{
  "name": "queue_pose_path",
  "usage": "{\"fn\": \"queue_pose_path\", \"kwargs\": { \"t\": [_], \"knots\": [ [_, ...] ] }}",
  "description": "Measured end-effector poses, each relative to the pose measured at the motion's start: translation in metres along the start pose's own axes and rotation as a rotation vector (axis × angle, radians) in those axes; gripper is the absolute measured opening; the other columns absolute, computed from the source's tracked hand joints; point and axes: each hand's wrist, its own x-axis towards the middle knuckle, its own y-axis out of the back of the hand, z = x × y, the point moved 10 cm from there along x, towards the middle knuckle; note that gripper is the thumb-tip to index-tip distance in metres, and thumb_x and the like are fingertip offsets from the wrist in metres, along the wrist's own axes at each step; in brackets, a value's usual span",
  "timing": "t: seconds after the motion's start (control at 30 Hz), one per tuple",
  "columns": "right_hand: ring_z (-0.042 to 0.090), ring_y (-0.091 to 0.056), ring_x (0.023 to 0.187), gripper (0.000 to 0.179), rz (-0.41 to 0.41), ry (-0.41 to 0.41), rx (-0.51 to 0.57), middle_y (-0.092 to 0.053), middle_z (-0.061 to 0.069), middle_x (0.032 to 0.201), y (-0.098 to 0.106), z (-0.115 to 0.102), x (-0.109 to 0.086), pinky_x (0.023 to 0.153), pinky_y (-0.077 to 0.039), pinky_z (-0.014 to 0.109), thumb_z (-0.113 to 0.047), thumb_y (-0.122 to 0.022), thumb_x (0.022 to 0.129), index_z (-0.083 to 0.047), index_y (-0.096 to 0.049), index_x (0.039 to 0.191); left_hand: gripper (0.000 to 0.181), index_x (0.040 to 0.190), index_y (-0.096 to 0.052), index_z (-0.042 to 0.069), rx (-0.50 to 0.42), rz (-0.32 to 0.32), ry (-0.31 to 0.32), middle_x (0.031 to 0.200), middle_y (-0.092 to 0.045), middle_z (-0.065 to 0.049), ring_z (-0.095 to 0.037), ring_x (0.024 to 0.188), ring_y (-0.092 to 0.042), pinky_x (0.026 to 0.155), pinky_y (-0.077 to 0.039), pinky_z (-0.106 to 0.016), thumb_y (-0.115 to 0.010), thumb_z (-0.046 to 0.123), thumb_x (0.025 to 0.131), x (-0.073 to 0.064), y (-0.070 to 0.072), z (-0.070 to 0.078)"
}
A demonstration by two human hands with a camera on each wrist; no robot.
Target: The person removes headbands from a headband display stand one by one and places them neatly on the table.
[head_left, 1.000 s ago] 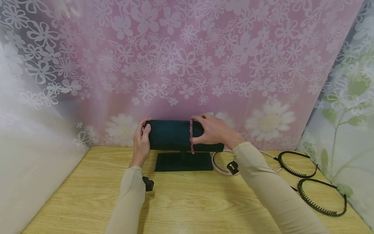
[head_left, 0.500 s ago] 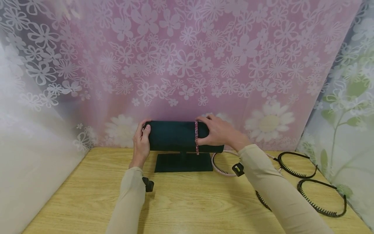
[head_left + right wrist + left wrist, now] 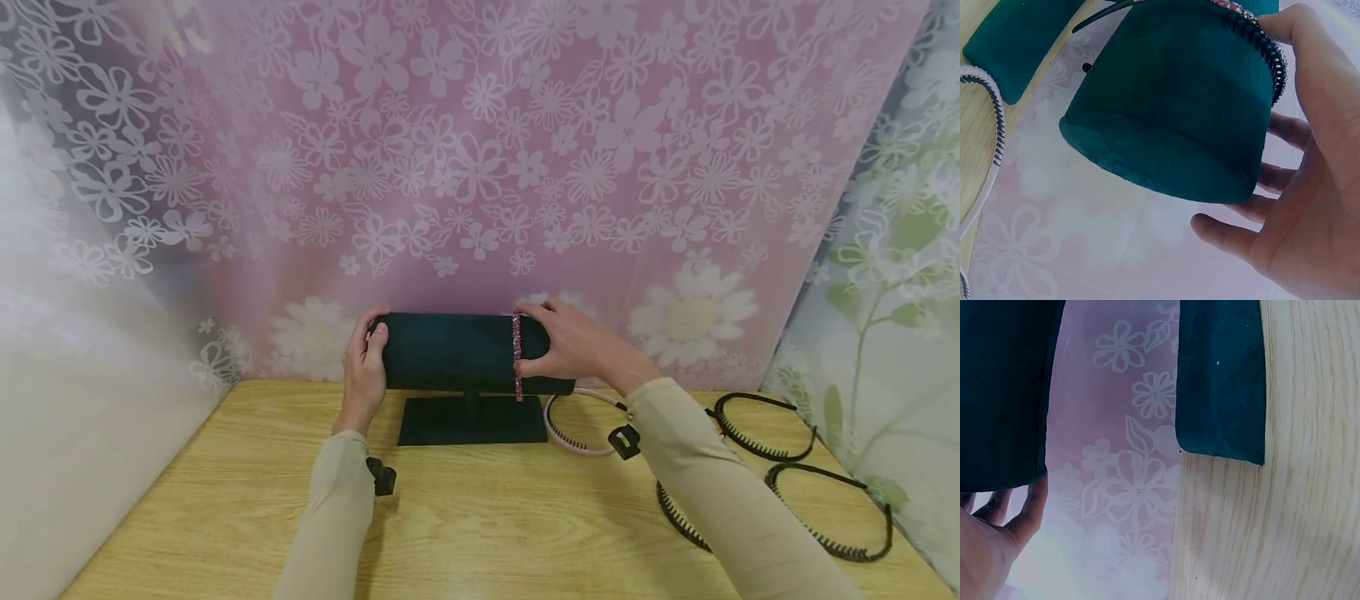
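Observation:
A dark green velvet display stand has a horizontal roll (image 3: 450,350) above a flat base (image 3: 435,423). My left hand (image 3: 363,379) holds the roll's left end, thumb in front; in the left wrist view its fingers (image 3: 1034,509) reach round the edge. Around the right part of the roll sits a toothed headband (image 3: 517,337) with pink glitter. My right hand (image 3: 573,342) holds this headband between thumb and fingers. In the right wrist view the thumb touches the glittery side of the headband (image 3: 1277,65), black teeth show along its inner side, and the other fingers are partly hidden behind the roll.
A pink toothed headband (image 3: 550,425) lies right of the base. Black toothed headbands (image 3: 757,450) lie at the right of the wooden table (image 3: 480,517), one partly hidden by the right sleeve (image 3: 712,467). A pink flowered curtain (image 3: 480,167) hangs behind.
My right hand and the glitter headband have slid rightward along the roll, toward its right end. The left hand keeps its hold on the left end, and the stand stays put.

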Motion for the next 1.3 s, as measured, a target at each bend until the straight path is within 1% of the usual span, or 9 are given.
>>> {"fn": "queue_pose_path", "kwargs": {
  "t": [0.07,0.2,0.37,0.43,0.5,0.83,1.1,1.3],
  "knots": [
    [0.050,-0.040,0.145,0.095,0.000,-0.002,0.003,-0.030,0.028,0.163,0.000,0.002,-0.001,0.110,-0.038,0.068,-0.057,-0.073,0.085,-0.018,-0.032,0.162,0.041,0.140,-0.058,0.017,-0.004,-0.002,0.000,0.145,-0.057,-0.001,-0.020,0.132,-0.052,0.115,-0.035,-0.048,-0.041,0.038,0.110,0.000,0.000,-0.001],
    [0.048,-0.046,0.140,0.095,0.014,-0.001,-0.011,-0.035,0.026,0.160,0.002,0.005,-0.004,0.107,-0.042,0.066,-0.058,-0.073,0.084,-0.019,-0.034,0.161,0.041,0.141,-0.058,0.017,-0.002,-0.002,0.000,0.146,-0.056,-0.001,-0.020,0.133,-0.051,0.115,-0.035,-0.048,-0.041,0.039,0.110,-0.001,0.000,-0.001],
    [0.042,-0.056,0.127,0.094,0.030,0.000,-0.032,-0.043,0.023,0.152,0.004,0.008,-0.007,0.100,-0.049,0.063,-0.058,-0.073,0.084,-0.020,-0.035,0.160,0.042,0.141,-0.057,0.016,-0.002,-0.006,0.000,0.147,-0.056,-0.001,-0.020,0.134,-0.050,0.116,-0.034,-0.050,-0.041,0.038,0.110,0.000,-0.001,0.000],
    [0.041,-0.058,0.121,0.093,0.034,0.001,-0.037,-0.045,0.023,0.149,0.004,0.010,-0.009,0.098,-0.051,0.061,-0.058,-0.073,0.084,-0.020,-0.035,0.160,0.042,0.141,-0.057,0.016,-0.004,-0.007,0.000,0.147,-0.056,-0.001,-0.020,0.134,-0.050,0.116,-0.034,-0.050,-0.040,0.038,0.110,0.000,-0.001,0.000],
    [0.040,-0.059,0.120,0.092,0.037,-0.003,-0.035,-0.046,0.022,0.148,0.004,0.012,-0.010,0.097,-0.051,0.061,-0.057,-0.074,0.084,-0.021,-0.036,0.160,0.041,0.141,-0.057,0.017,-0.004,-0.007,0.000,0.146,-0.056,0.000,-0.021,0.133,-0.051,0.116,-0.034,-0.050,-0.040,0.038,0.110,-0.001,-0.001,0.000],
    [0.044,-0.053,0.130,0.091,0.028,-0.005,-0.002,-0.041,0.024,0.154,0.005,0.021,-0.014,0.104,-0.046,0.063,-0.054,-0.074,0.085,-0.020,-0.036,0.160,0.041,0.141,-0.057,0.015,-0.001,-0.003,0.002,0.146,-0.056,-0.002,-0.022,0.132,-0.051,0.115,-0.034,-0.050,-0.041,0.037,0.110,0.000,-0.001,0.000],
    [0.043,-0.053,0.131,0.089,0.052,0.005,-0.018,-0.044,0.024,0.151,0.009,0.027,-0.017,0.105,-0.045,0.063,-0.052,-0.075,0.084,-0.019,-0.039,0.158,0.042,0.142,-0.057,0.016,-0.009,-0.014,-0.002,0.149,-0.055,-0.005,-0.022,0.134,-0.050,0.117,-0.034,-0.052,-0.040,0.039,0.110,0.001,-0.001,0.002],
    [0.043,-0.052,0.131,0.091,0.022,-0.018,-0.023,-0.046,0.024,0.151,0.007,0.031,-0.021,0.104,-0.045,0.064,-0.052,-0.075,0.084,-0.018,-0.036,0.159,0.044,0.142,-0.056,0.014,0.005,-0.013,0.010,0.149,-0.054,-0.009,-0.025,0.134,-0.051,0.115,-0.035,-0.053,-0.039,0.039,0.110,0.000,-0.001,0.000]
  ]
}}
